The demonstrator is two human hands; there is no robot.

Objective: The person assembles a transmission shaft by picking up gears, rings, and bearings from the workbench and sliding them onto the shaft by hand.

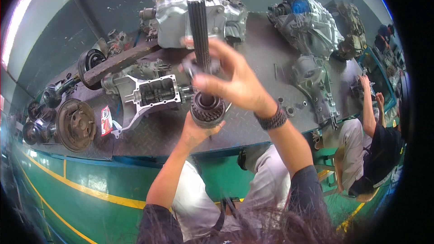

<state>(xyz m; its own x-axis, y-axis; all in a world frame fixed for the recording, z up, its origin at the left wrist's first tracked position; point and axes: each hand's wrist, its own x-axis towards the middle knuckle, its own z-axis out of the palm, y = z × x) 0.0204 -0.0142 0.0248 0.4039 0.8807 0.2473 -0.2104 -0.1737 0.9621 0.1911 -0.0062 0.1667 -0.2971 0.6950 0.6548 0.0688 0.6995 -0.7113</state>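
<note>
Upright in front of me stands a splined metal shaft (199, 27) with a toothed gear (208, 110) at its lower end. My left hand (194, 132) is closed around the bottom of this gear from below. My right hand (233, 83), slightly blurred, has its thumb and fingers around a grey metal ring (192, 67) that encircles the shaft above the gear. The ring's exact kind is smeared by motion. Just left of the shaft lies an open gearbox housing (131, 91) with gears inside.
A large silver transmission case (172, 22) stands behind on the metal workbench (253, 122). Another transmission (307, 20) and a grey housing (312, 77) lie to the right. A rusty brake drum (76, 125) sits left. A co-worker (375, 144) sits at the right, handling a part.
</note>
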